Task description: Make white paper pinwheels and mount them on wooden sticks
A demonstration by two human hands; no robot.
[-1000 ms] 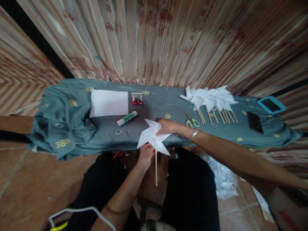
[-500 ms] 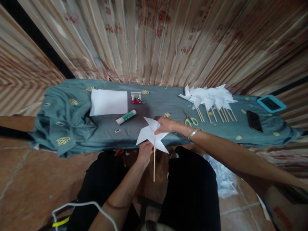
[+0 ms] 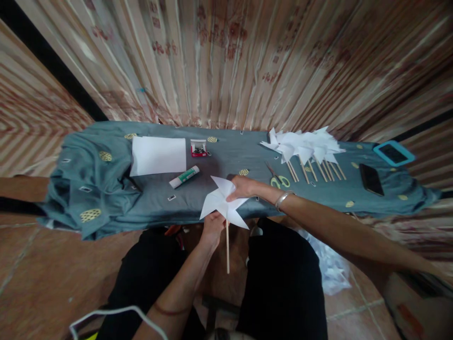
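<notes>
Head view, left hand gripping pinwheel stick, right hand pinching a blade (white paper)

The paper pinwheel barely shifts between the hands; its stick now hangs straight down again.

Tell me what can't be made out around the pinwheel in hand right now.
Head view only:
- Pinwheel centre: covered by the right hand.
- Left hand grip on the stick: behind a paper blade.
- Red box contents: too small.
- Finished pinwheels: overlapping, uncountable.
</notes>
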